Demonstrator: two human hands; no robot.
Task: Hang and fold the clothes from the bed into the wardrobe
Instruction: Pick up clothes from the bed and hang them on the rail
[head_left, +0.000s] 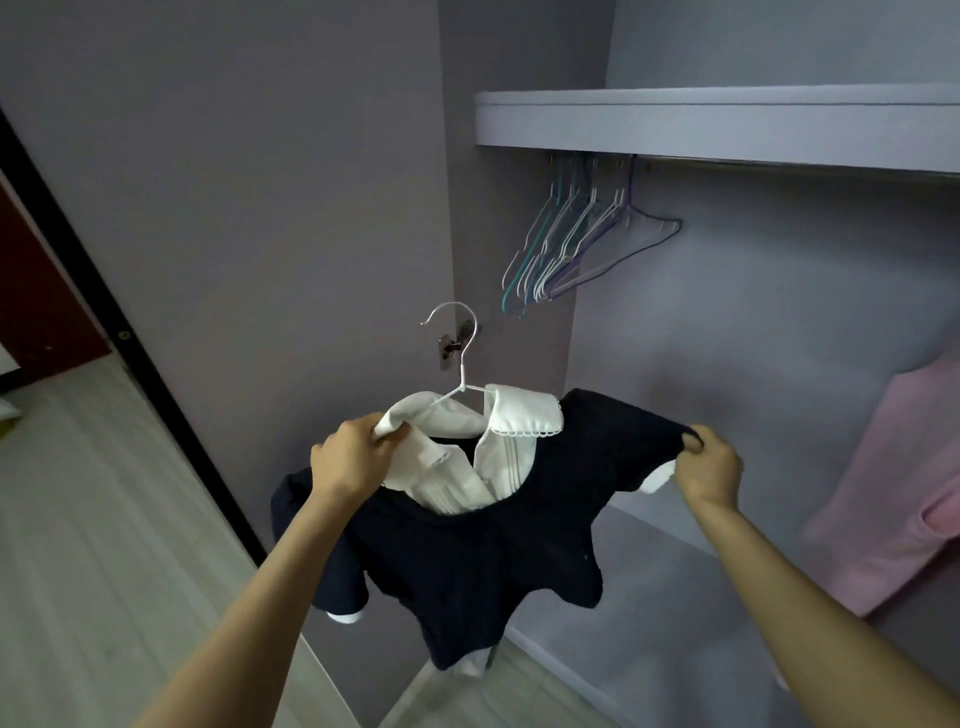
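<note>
The left hand (358, 457) is pinching the white collar of the navy dress (483, 551), and the right hand (709, 465) is pinching its shoulder. The dress is sitting on a white hanger (457, 358) before the wardrobe, below the empty hangers (576, 244). Recommendation: seat both shoulders evenly, then hook onto the rail beside them.

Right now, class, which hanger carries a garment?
The white hanger inside the navy dress, held by both hands; those on the rail are bare.

Wood-look floor (93, 519) at left; dark red door (36, 291) beyond black frame (104, 291).
</note>
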